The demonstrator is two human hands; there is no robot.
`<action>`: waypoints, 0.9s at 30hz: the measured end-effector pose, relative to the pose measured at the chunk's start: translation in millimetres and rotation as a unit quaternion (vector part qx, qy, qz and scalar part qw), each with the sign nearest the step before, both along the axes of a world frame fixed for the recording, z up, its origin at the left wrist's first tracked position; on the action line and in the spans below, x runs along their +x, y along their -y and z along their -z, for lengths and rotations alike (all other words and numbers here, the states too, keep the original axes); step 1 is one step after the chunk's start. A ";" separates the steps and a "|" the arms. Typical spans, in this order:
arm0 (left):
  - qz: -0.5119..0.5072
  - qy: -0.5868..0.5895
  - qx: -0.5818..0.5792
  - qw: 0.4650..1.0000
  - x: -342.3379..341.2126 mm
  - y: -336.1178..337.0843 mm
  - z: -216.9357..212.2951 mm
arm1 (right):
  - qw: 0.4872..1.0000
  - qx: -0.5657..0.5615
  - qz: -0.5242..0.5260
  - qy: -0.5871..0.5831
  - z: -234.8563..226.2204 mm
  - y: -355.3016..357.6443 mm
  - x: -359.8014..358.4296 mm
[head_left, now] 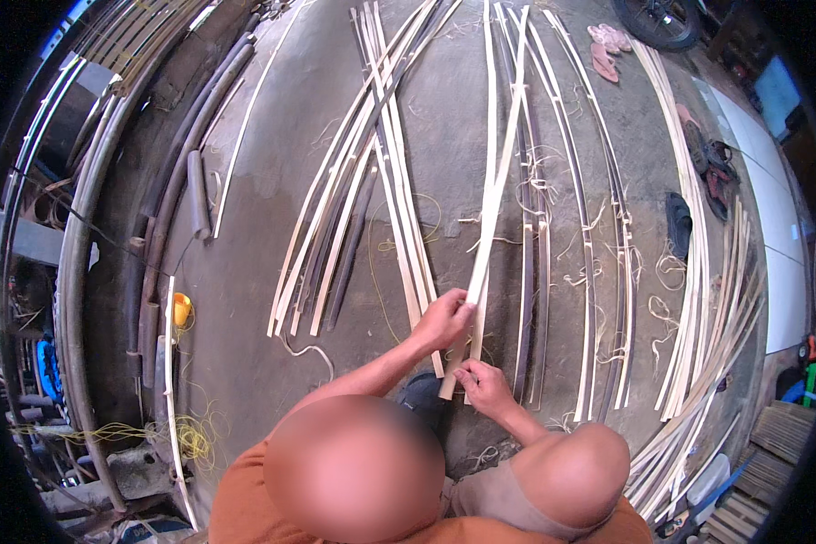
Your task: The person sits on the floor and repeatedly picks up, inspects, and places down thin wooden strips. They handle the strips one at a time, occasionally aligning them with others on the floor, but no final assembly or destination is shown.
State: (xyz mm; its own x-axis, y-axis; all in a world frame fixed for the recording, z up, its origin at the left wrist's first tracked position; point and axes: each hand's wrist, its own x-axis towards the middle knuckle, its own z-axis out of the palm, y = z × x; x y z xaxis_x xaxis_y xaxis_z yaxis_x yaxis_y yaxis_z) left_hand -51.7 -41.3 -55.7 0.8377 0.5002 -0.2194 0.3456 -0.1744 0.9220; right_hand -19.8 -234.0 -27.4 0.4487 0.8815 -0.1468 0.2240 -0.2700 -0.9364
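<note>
A long pale bamboo strip [490, 213] runs away from me along the floor, its near end raised between my hands. My left hand [444, 321] is closed round the strip a little way up from that end. Lower down, my right hand [486, 384] pinches the strip's edge close to its cut end, thumb toward the strip. A second pale strip [479, 322] lies just behind it, partly hidden by the held one. To the left of my hands lies a crossed bundle of split bamboo strips [399, 204], some pale, some dark-skinned.
Tied pairs of strips [589, 299] lie to the right, with curly shavings around them. Farther right is a long pile of thin strips [689, 227], with sandals [677, 225] beside it. Yellow twine [193, 437], a yellow cup [182, 310] and whole poles [172, 190] are at left.
</note>
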 end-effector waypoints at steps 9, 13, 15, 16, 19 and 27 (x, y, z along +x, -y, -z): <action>-0.255 0.093 -0.086 0.959 -13.1 -45.5 -52.5 | 0.993 -0.026 0.101 -0.063 9.2 16.1 3.3; -0.306 0.058 -0.139 0.940 -1.4 -64.3 -14.1 | 0.994 -0.014 0.084 -0.063 11.4 12.5 6.2; -0.318 0.047 -0.140 0.937 5.3 -72.4 1.9 | 0.993 -0.001 0.093 -0.079 13.2 12.7 5.9; -0.323 0.041 -0.141 0.935 9.5 -74.2 2.9 | 0.991 0.005 0.099 -0.087 12.2 12.2 6.2; -0.307 0.010 -0.078 0.948 7.7 -84.7 17.5 | 0.979 0.013 0.148 -0.142 5.3 12.5 3.1; -0.167 0.075 -0.085 0.979 17.4 -4.4 -25.1 | 0.997 0.007 0.075 -0.007 10.8 4.3 -8.2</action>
